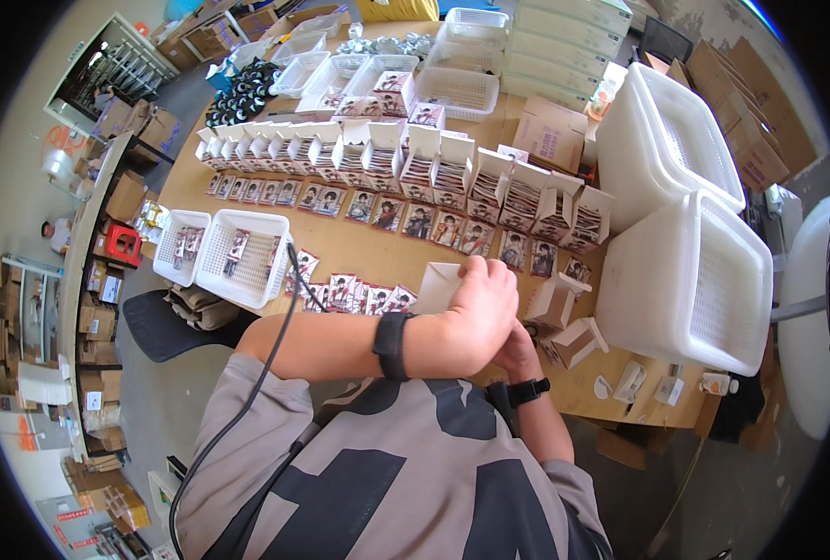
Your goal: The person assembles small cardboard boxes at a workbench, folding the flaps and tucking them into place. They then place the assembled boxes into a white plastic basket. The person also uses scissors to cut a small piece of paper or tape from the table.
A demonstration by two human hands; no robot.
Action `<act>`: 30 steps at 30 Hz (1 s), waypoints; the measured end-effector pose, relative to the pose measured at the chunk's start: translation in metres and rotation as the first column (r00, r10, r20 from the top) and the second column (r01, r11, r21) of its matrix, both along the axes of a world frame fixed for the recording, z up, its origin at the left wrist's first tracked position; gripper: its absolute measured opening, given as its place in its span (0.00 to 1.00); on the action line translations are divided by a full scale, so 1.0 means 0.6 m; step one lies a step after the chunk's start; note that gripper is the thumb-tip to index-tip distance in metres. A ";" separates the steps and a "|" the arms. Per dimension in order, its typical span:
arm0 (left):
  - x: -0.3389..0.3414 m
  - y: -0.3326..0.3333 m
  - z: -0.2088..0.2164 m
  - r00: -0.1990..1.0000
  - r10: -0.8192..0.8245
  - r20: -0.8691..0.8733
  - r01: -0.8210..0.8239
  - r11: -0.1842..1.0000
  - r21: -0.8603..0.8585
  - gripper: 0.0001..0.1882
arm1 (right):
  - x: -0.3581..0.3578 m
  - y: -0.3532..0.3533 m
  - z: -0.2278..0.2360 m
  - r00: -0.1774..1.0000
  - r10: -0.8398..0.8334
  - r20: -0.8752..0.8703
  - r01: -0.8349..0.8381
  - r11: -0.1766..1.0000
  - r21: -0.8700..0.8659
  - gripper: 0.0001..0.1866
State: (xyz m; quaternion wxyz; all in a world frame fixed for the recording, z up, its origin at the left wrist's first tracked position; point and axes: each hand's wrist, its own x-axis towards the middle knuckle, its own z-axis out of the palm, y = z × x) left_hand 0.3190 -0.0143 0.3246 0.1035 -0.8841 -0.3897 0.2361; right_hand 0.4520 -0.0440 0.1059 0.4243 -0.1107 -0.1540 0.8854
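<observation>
In front of my chest, my left hand (486,301) is closed with its fingers bent at a small white cardboard box (436,287). The box's pale flap sticks out to the left of the hand. My right hand (517,353) is just below and to the right, its fingers largely hidden behind the left hand. Beside them stand open empty-looking display boxes (575,342). Illustrated card packets (345,293) lie spread to the left of the box. Beyond, a curved row of open boxes (382,159) is filled with packets, with single packets (418,220) laid before it.
White plastic baskets (244,296) at the left hold a few packets. Large white bins (685,345) are stacked at the right. Farther back are more baskets (461,110), black round items (245,96) and a brown carton (547,133). A black cable (264,373) crosses my left arm.
</observation>
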 end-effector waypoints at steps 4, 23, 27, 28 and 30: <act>0.024 0.000 0.009 0.999 -0.042 0.010 0.042 0.999 0.017 0.17 | 0.007 -0.009 -0.049 0.995 0.029 -0.092 -0.039 0.994 -0.105 0.37; -0.145 -0.018 -0.046 0.562 0.253 0.787 0.126 0.915 -0.384 0.49 | 0.014 -0.023 -0.029 0.997 0.007 -0.072 -0.015 0.994 -0.111 0.31; -0.153 -0.027 -0.049 0.515 0.227 0.827 0.108 0.939 -0.325 0.44 | 0.009 -0.017 -0.024 1.000 0.023 0.014 -0.021 0.991 -0.136 0.31; -0.154 -0.029 -0.049 0.515 0.226 0.827 0.106 0.941 -0.323 0.43 | 0.010 -0.017 -0.025 0.999 0.040 0.012 -0.038 0.990 -0.133 0.32; -0.155 -0.033 -0.049 0.511 0.225 0.830 0.101 0.943 -0.318 0.41 | 0.011 -0.018 -0.036 0.999 0.036 0.001 -0.036 0.992 -0.119 0.32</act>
